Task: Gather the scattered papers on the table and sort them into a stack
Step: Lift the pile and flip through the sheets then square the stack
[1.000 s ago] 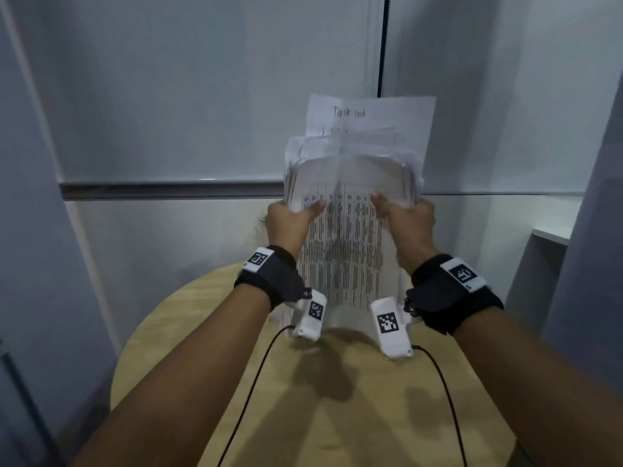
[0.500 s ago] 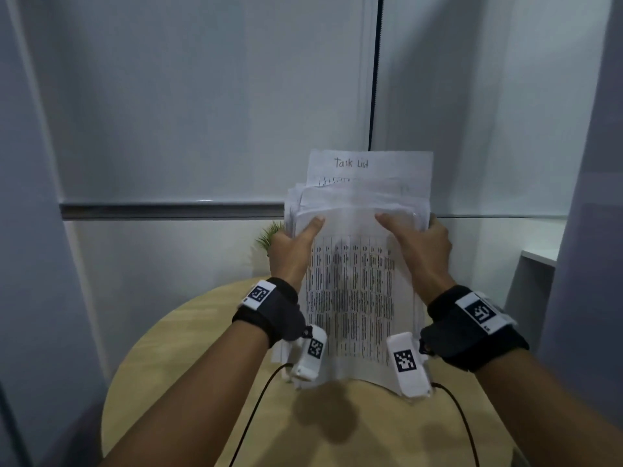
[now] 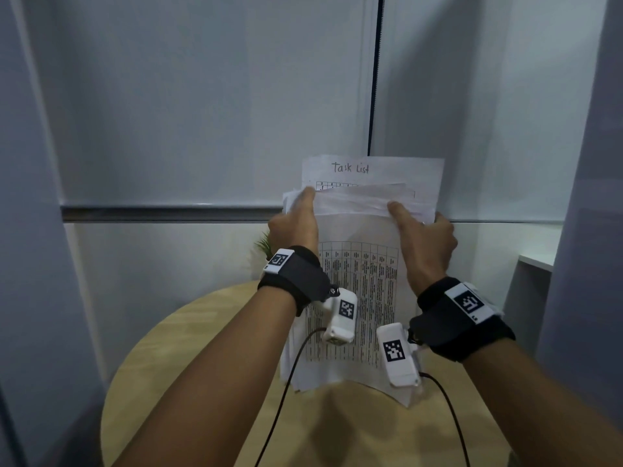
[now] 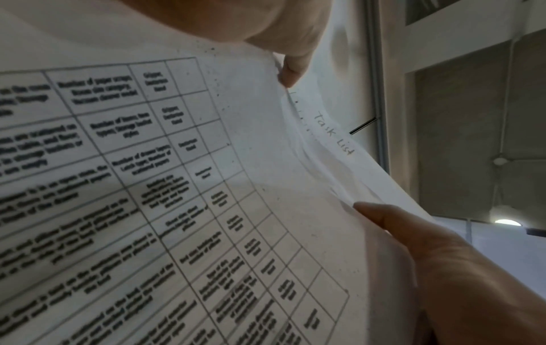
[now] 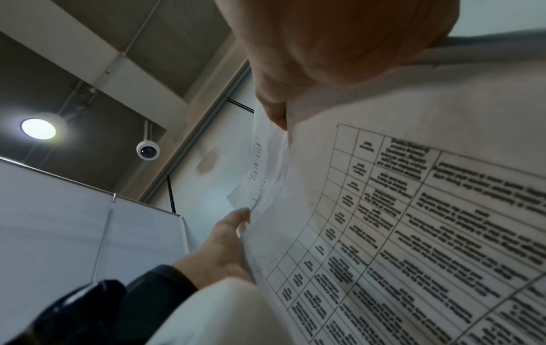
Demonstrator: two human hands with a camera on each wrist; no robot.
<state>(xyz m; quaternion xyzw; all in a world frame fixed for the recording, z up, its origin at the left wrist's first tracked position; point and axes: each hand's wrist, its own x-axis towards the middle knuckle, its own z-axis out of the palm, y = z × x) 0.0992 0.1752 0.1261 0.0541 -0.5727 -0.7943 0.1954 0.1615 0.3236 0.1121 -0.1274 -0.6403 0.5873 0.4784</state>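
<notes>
Item 1 — stack of papers point(image 3: 360, 332): held upright above the far half of the round wooden table point(image 3: 209, 348). The lower edge hangs close over the table top; contact cannot be judged. The upper edges are uneven. The front sheet point(image 3: 357, 237) is printed with a ruled grid of small text. A rear sheet point(image 3: 371, 170), headed "Task List" by hand, stands higher above the table than the rest.

Item 2 — left hand point(image 3: 293, 227): closed on the stack's left edge near the top. Its thumb point(image 3: 308, 197) is laid on the front of the stack, and the fingers are hidden behind the paper.

Item 3 — right hand point(image 3: 424, 244): closed on the stack's right edge near the top, thumb point(image 3: 397, 208) pressed on the front, fingers hidden behind.

Item 4: black wristbands point(image 3: 296, 274), each fitted with a white camera unit point(image 3: 397, 355). Black cables point(image 3: 286, 382) are trailed down toward the table's near edge.

Item 5: green plant point(image 3: 264, 246), partly seen beyond the table's far edge.

Item 6: round ceiling lamp point(image 5: 38, 128) and dome camera point(image 5: 147, 150), mounted high above the table.
</notes>
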